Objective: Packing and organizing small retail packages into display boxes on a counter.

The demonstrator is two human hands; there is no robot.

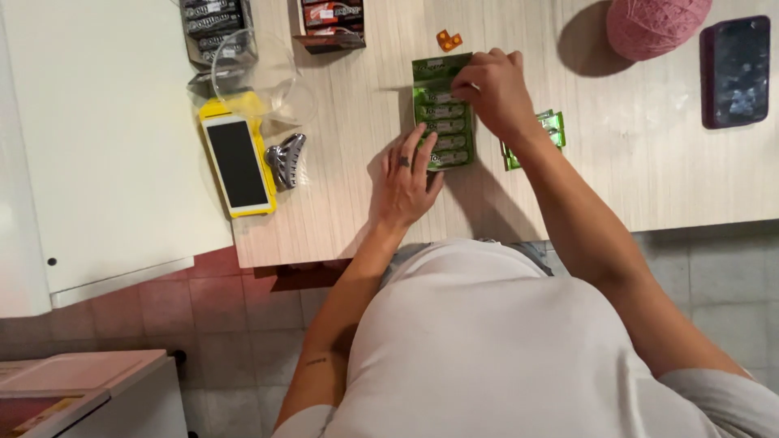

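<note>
A green display box [438,97] filled with a column of several green candy rolls lies flat on the light wooden counter [649,162]. My left hand [403,182], a ring on one finger, rests flat at the box's near left corner, fingertips touching it. Over the upper part of the box my right hand [493,89] bends its fingers down onto the rolls; whether it pinches one is hidden. A few loose green rolls [553,130] lie just right of the box, partly behind my right wrist.
A yellow-edged handheld terminal [237,162] and a metal hair clip [286,159] lie at the left, beside a clear plastic bowl [261,75]. Two dark candy boxes [213,28] stand at the back. A pink yarn ball [656,24], a dark phone [737,71] and a small orange piece [448,39] sit farther back.
</note>
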